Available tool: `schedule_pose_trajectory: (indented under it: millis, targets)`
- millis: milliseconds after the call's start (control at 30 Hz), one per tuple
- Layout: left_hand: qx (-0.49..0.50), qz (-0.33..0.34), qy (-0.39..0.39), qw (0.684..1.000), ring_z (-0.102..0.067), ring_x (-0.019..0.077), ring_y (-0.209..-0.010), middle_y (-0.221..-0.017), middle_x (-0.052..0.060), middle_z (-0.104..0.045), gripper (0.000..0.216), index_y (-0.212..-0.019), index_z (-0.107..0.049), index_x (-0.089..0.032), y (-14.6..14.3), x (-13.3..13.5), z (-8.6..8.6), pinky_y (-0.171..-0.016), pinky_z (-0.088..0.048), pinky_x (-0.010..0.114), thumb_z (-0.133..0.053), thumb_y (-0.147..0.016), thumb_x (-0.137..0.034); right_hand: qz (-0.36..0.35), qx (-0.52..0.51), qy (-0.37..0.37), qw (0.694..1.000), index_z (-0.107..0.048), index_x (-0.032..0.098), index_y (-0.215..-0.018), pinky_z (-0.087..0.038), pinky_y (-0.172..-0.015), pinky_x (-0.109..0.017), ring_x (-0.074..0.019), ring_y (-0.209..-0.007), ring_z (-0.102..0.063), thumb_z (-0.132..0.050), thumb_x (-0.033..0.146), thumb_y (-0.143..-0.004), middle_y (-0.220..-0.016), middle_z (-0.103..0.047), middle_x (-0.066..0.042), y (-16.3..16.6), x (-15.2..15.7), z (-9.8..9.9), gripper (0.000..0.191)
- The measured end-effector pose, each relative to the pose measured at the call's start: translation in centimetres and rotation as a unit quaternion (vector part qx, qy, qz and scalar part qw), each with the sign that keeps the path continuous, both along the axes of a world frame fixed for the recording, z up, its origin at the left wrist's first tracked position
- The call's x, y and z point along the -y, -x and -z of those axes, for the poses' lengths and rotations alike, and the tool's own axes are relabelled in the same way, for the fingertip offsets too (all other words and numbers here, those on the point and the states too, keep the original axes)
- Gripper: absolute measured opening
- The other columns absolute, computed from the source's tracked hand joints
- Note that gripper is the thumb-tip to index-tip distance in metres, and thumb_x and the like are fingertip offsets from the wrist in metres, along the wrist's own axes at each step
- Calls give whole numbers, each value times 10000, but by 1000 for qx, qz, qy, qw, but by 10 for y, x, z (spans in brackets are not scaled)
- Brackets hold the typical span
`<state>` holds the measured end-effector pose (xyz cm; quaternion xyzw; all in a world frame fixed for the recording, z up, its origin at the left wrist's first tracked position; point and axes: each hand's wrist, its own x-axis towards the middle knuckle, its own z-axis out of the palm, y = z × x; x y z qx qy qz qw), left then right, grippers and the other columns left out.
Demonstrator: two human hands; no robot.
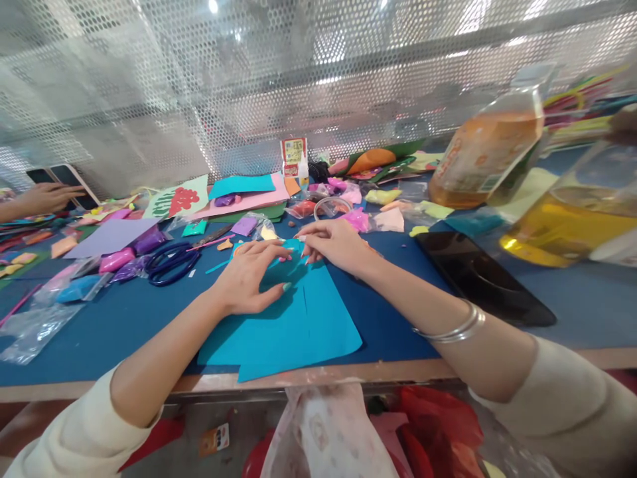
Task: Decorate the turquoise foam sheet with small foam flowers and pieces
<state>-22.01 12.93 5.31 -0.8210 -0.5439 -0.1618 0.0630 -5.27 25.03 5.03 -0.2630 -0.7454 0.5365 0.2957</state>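
Note:
A teal paper sheet (293, 325) lies on the blue table top (124, 318), reaching to its front edge. My left hand (249, 275) lies flat on the sheet's upper part with fingers spread. My right hand (333, 242) rests at the sheet's top edge, its fingertips pinched together on something small that I cannot make out. A silver bangle (455, 328) sits on my right wrist.
Blue scissors (172, 260) lie left of my hands. Coloured paper sheets (239, 192), clay bags (79, 289) and a glue bottle (303, 171) crowd the back. A black phone (482, 279) and two drink bottles (485, 149) stand right. Another person's hand (47, 197) rests far left.

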Motion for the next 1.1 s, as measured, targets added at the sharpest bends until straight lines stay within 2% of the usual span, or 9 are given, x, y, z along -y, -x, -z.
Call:
schedule_pose_trajectory:
  millis: [133, 233, 467, 667, 733, 867, 1100]
  targets:
    - [-3, 27, 15, 1000, -456, 283, -1177, -1171, 123, -574, 426, -1122, -477, -145, -3, 2, -1, -940, -361, 442, -530, -758, -360, 18, 38, -63, 997, -645, 122, -829, -535, -566, -230, -153, -613, -663, -513, 74, -755, -613, -662, -41, 0, -2, 3, 158]
    - [24, 16, -5, 1000, -508, 263, -1094, -1135, 109, -575, 364, -1074, -493, -163, -3, 4, -2, -910, -386, 425, -514, -762, -349, 20, 71, -118, 990, -658, 117, -861, -529, -605, -238, -171, -686, -677, -504, 61, -737, -680, -695, -56, 0, -2, 5, 206]
    - [4, 25, 11, 1000, -482, 270, -1133, -1172, 113, -551, 417, -1120, -463, -168, -3, 4, -1, -917, -382, 421, -513, -735, -322, 25, 109, -188, 976, -669, 114, -920, -507, -606, -232, -175, -718, -671, -515, 77, -733, -732, -708, -55, -1, -1, 3, 246]
    - [9, 30, -70, 997, -540, 259, -1051, -1007, 85, -621, 264, -940, -498, -184, -5, 9, -3, -875, -380, 412, -500, -684, -247, 24, 117, -220, 968, -678, 120, -919, -504, -633, -240, -179, -752, -666, -535, 95, -741, -780, -712, -59, -1, -1, 3, 230]
    - [5, 32, -64, 997, -547, 259, -1033, -997, 79, -628, 293, -966, -500, -181, -5, 8, -2, -872, -383, 411, -506, -681, -247, 24, 115, -230, 966, -682, 120, -908, -505, -653, -242, -183, -787, -665, -538, 105, -747, -809, -714, -63, -1, -1, 3, 217]
    - [-5, 29, -18, 999, -536, 266, -1048, -1106, 95, -604, 391, -1083, -473, -173, -4, 4, 0, -880, -391, 408, -503, -707, -274, 23, 128, -234, 963, -685, 103, -912, -506, -675, -247, -187, -803, -665, -524, 100, -755, -826, -715, -76, -1, 1, 0, 225]
    - [-5, 11, 0, 1000, -542, 275, -1032, -1124, 96, -617, 507, -1191, -384, -180, -1, 1, -1, -862, -396, 429, -524, -722, -311, 17, 137, -237, 962, -686, 116, -910, -506, -680, -252, -192, -805, -666, -522, 108, -762, -816, -717, -68, -2, 2, -2, 221]
